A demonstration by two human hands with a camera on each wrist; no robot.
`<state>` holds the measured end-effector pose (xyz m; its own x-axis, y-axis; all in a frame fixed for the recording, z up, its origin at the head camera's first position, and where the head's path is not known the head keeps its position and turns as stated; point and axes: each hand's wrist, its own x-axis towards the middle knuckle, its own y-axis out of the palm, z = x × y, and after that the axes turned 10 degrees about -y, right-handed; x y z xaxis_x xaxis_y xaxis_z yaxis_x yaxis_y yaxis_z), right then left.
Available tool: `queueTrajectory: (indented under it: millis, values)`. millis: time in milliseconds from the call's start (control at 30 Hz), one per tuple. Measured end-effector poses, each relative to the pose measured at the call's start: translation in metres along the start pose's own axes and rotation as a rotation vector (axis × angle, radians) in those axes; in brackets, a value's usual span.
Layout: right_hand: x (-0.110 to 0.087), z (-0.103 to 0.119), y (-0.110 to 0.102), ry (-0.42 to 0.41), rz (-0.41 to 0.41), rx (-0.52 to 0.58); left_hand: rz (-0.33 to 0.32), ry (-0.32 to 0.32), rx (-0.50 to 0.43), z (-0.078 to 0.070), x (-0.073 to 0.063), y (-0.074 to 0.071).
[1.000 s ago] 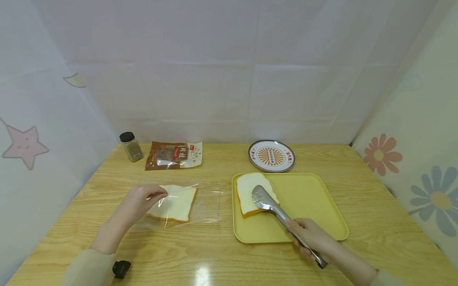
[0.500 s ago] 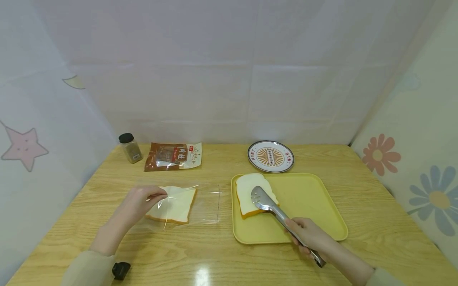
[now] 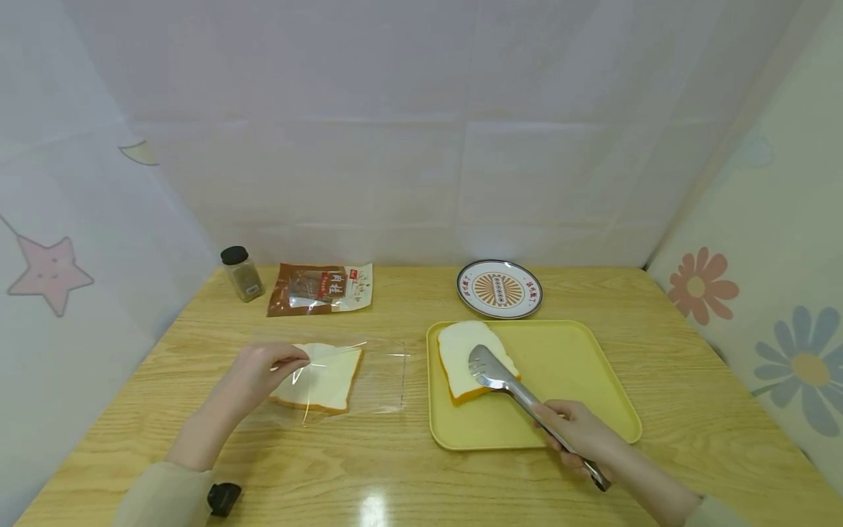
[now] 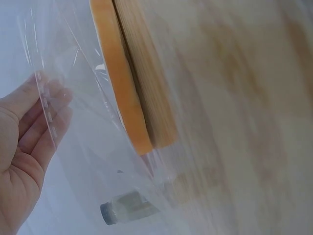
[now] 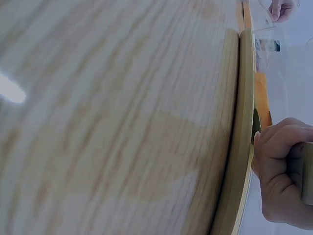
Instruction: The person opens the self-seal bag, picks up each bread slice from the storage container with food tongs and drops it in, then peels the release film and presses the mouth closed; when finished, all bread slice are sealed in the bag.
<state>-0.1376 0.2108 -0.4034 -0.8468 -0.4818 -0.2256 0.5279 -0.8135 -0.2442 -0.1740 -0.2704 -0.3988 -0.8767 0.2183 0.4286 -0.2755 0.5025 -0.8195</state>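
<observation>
My left hand (image 3: 260, 372) pinches the edge of a clear plastic bag (image 3: 385, 384), lifting it a little. Inside or under that film lies a slice of bread (image 3: 329, 380) with an orange crust. The left wrist view shows the bag's edge between thumb and fingers (image 4: 61, 95). My right hand (image 3: 579, 432) grips metal tongs (image 3: 520, 394) by the handle. Their head rests over a second bread slice (image 3: 464, 351) at the left of the yellow tray (image 3: 566, 366); the lower jaw is hidden. The right wrist view shows the curled right fingers beside the tray rim (image 5: 244, 122).
A printed round plate (image 3: 499, 289) stands behind the tray. At the back left are a brown and white food packet (image 3: 319, 289) and a black-lidded jar (image 3: 244, 274). A small black object (image 3: 224, 499) lies by the left sleeve. White cloth walls surround the table.
The tongs and the bread slice on the tray have shifted slightly to the right, with the right hand. The left hand and the bag look much the same.
</observation>
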Motion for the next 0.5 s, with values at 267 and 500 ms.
queueTrajectory:
  millis: [267, 500]
  values:
    - [-0.005, -0.005, -0.015, -0.017, 0.035, 0.009, -0.001, 0.014, -0.011, 0.001, 0.000, 0.001]
    - [-0.014, -0.009, -0.034, -0.038, 0.063, 0.033, 0.019, -0.005, -0.013, 0.001, -0.001, -0.001]
